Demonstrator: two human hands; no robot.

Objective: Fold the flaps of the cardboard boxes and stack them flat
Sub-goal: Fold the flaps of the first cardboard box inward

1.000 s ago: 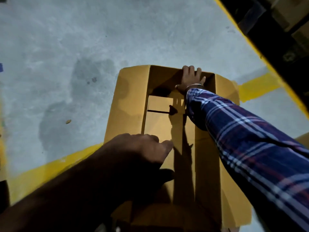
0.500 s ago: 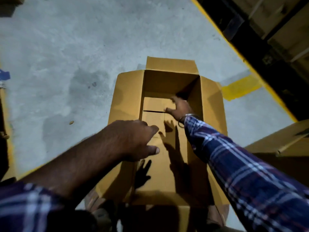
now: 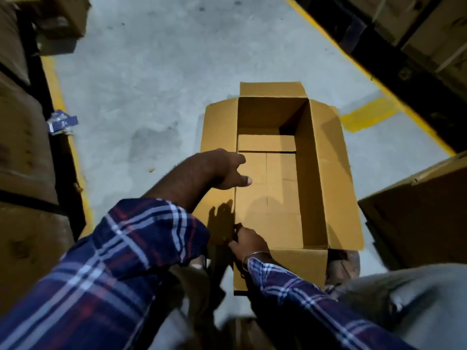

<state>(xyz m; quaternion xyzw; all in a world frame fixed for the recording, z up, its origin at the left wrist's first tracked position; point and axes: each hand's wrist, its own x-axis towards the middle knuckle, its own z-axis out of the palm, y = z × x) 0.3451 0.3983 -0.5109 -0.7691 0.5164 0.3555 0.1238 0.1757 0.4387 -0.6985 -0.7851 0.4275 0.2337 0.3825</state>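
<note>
An open cardboard box (image 3: 328,173) stands on the concrete floor with all four top flaps spread outward. Its bottom flaps are closed and lie flat inside. My left hand (image 3: 225,170) hovers over the box's left rim, above the left flap (image 3: 217,127). Its fingers are loosely curled, the thumb points over the interior, and it holds nothing. My right hand (image 3: 249,242), a bangle on its wrist, grips the near-left corner of the box beside the near flap (image 3: 298,266). Its fingertips are lost in shadow.
Another cardboard box (image 3: 417,210) sits close on the right. Stacked cartons (image 3: 22,147) line the left side, and a dark rack with cartons (image 3: 404,34) runs along the upper right. Yellow floor lines (image 3: 366,117) cross the concrete. A blue scrap (image 3: 62,122) lies at left.
My right hand drew back from the far end, across the box's inside, to the near-left corner. The far flap now lies folded outward. My left hand stayed over the left rim.
</note>
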